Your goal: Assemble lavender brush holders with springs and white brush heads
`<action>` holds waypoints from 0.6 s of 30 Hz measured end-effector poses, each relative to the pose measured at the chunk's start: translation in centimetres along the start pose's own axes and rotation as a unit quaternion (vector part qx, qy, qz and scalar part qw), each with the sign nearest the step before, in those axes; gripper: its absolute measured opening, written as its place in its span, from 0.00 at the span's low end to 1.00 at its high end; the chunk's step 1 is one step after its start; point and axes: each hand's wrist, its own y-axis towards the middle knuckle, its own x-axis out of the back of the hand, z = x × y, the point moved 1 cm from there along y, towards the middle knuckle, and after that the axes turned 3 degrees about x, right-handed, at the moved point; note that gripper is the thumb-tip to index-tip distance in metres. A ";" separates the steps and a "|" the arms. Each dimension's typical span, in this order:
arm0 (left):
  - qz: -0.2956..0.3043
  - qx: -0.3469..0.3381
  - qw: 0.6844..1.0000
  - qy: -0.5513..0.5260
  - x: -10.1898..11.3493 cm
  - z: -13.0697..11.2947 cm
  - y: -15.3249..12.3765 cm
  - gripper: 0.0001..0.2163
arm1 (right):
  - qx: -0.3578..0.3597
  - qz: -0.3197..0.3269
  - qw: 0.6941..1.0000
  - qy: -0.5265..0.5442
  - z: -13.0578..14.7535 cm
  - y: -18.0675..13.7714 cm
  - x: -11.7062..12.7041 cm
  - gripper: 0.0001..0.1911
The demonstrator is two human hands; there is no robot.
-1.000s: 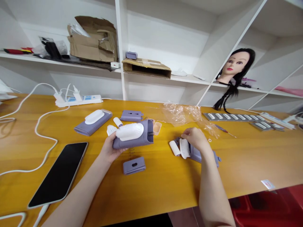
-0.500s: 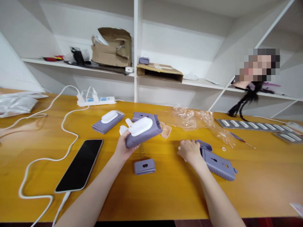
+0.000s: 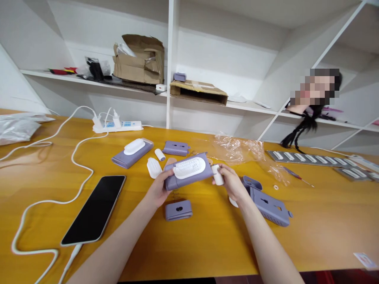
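Your left hand [image 3: 158, 191] holds the purple case [image 3: 180, 181] above the table [image 3: 213, 240], its white pad [image 3: 189, 167] facing up and your fingers wrapped round its left end. Your right hand [image 3: 233, 185] pinches a white roller [image 3: 218, 175] right beside the case's other end. A cap [image 3: 178, 210] lies just below your left fingers, and a shell [image 3: 271, 207] lies just right of your right ones. Nearer you, the table is bare to its edge.

Left hand [image 3: 158, 191] grips purple case [image 3: 189, 175] with white brush [image 3: 188, 168] on top. Right hand [image 3: 232, 183] holds white cylinder [image 3: 218, 175] at case's right end. Phone [image 3: 94, 209] lies left on table [image 3: 310, 236].
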 end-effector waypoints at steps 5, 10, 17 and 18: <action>-0.036 0.006 0.999 0.028 -0.1 0.3 0.1 0.15 | 0.000 0.014 0.980 0.197 0.9 -0.9 -1.1 0.16; -0.014 -0.013 0.995 0.101 -0.5 1.1 -0.2 0.16 | 0.058 -0.046 0.974 0.214 1.0 -0.9 -0.9 0.19; 0.131 -0.041 0.954 0.268 -1.4 2.4 -0.4 0.21 | 0.097 -0.082 0.979 0.159 1.4 -1.1 -0.3 0.20; 0.135 -0.037 0.952 0.272 -1.5 2.5 -0.3 0.21 | 0.105 -0.087 0.979 0.149 1.4 -1.1 -0.5 0.19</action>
